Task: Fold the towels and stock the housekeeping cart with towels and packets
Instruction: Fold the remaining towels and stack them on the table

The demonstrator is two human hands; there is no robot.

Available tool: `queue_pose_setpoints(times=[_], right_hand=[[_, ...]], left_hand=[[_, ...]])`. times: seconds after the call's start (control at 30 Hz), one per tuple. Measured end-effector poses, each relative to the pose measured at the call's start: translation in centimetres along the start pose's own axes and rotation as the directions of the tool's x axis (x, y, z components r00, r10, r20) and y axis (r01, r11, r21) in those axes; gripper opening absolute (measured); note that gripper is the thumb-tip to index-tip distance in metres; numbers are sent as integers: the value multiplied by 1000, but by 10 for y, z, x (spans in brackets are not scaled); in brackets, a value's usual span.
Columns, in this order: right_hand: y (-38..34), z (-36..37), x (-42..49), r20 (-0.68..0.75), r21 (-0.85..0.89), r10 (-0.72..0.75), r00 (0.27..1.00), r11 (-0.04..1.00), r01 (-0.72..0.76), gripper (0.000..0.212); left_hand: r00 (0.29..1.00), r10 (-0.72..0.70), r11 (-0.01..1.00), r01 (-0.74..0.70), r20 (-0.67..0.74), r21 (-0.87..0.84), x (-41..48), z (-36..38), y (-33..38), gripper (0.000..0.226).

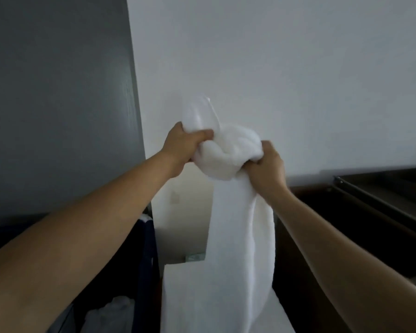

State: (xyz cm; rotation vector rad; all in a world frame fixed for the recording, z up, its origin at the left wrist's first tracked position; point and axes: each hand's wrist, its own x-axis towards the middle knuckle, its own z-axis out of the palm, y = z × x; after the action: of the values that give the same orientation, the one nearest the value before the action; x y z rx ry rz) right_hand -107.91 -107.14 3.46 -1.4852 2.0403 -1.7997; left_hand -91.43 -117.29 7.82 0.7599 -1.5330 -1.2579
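Low on the left stands a dark blue fabric-sided bin [149, 255] with a crumpled heap of white cloth [111, 313] in it; I cannot tell whether this is the cart. Next comes the left hand [186, 143], held up before the pale wall, its fingers curled tight round a bunched end of the soft white terry towel [240, 224]. The towel wads up between the two hands and hangs in a long loose tail over a flat white surface [185, 296]. The right hand [265, 164] grips the wad just beside the left. Far right sits a dark brown wooden unit [334, 236]. By my reckoning the work is early: this towel is gathered, not yet folded, and I see no stocked towels and no packets.
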Motion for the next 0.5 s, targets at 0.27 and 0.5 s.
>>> queue_pose_setpoints(times=[0.27,0.5], right_hand=[[100,12,-82,820,-185,291,494,950,-252,88],[81,20,-72,650,49,92,755,986,-162,111]], left_hand=[[932,-325,886,241,162,396,-51,-5,-85,35],[862,-268,961,210,429,178,-70,-27,-65,53]])
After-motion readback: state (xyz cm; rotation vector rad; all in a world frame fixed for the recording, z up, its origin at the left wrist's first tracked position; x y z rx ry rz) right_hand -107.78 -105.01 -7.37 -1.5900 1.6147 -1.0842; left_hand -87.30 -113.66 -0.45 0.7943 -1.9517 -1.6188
